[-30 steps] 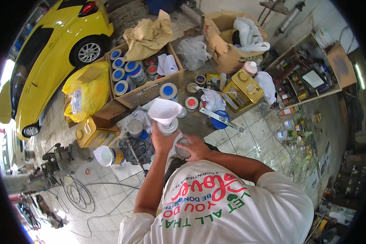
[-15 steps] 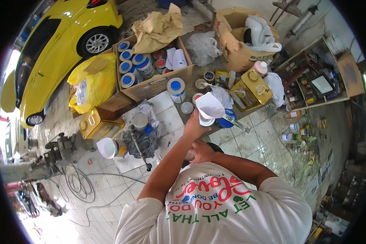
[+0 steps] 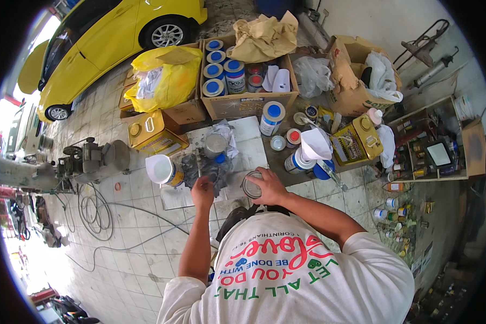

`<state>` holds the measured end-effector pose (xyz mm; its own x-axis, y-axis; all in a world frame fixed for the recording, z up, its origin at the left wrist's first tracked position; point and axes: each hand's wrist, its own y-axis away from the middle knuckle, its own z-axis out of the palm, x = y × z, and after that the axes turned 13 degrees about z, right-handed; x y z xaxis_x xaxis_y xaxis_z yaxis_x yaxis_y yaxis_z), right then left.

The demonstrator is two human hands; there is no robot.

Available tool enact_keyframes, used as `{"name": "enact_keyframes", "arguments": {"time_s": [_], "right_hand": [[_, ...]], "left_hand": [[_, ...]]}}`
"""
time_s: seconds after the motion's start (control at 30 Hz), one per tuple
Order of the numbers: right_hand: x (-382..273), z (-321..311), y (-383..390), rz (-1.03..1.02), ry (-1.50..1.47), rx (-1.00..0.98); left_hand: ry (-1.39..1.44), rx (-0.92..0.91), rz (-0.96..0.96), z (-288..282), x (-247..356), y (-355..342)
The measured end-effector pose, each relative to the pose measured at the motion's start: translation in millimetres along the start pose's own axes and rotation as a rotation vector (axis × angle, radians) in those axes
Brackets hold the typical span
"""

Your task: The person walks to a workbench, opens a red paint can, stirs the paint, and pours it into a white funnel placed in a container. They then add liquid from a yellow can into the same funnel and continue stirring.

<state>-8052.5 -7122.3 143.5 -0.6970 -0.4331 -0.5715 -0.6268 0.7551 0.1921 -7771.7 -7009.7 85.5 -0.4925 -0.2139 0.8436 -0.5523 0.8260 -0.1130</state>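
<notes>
My left hand (image 3: 202, 193) is closed at the near edge of a crumpled grey rag (image 3: 190, 168). A thin rod-like tool (image 3: 199, 164) sticks out beyond its fingers. My right hand (image 3: 269, 187) curls around a round can with a greyish top (image 3: 251, 185), close to my body. To the right, a blue-and-white paint can (image 3: 297, 162) has a white paper funnel (image 3: 315, 144) at its mouth. Beside it lie a blue lid (image 3: 323, 170) and a flat spatula-like tool (image 3: 336, 178). On the left stands another can with a white paper funnel (image 3: 159, 168).
Ahead are a cardboard box (image 3: 248, 108) of paint cans, a yellow plastic bag (image 3: 167, 75) and a carton (image 3: 340, 70). Gold rectangular tins (image 3: 155, 133) stand on both sides. A hose (image 3: 110, 221) coils over the tiled floor, and a yellow car (image 3: 102, 40) stands far left.
My left hand has left the funnel-topped paint can and moved left to the rod-like tool on the rag. My right hand has moved forward with the round can. The view has shifted.
</notes>
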Motion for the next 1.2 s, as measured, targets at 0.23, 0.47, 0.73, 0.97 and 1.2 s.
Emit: {"name": "enact_keyframes", "arguments": {"time_s": [0.23, 0.47, 0.73, 0.97, 1.2], "right_hand": [[-12, 20, -56, 0.17, -0.033, 0.281], [-64, 9, -58, 0.313, 0.302, 0.3], [-119, -12, -92, -0.144, -0.18, 0.527], [-162, -45, -68, -0.604, -0.189, 0.362], [-153, -81, -66, -0.759, -0.462, -0.033]], "left_hand": [[-0.205, 0.097, 0.042, -12, -33, -7], [-0.238, -0.061, -0.008, 11, -46, -56], [-0.095, 0.037, 0.129, -10, -3, -18], [0.028, 0.211, 0.097, -49, 64, 19], [-0.015, 0.071, 0.03, -69, 89, 30]]}}
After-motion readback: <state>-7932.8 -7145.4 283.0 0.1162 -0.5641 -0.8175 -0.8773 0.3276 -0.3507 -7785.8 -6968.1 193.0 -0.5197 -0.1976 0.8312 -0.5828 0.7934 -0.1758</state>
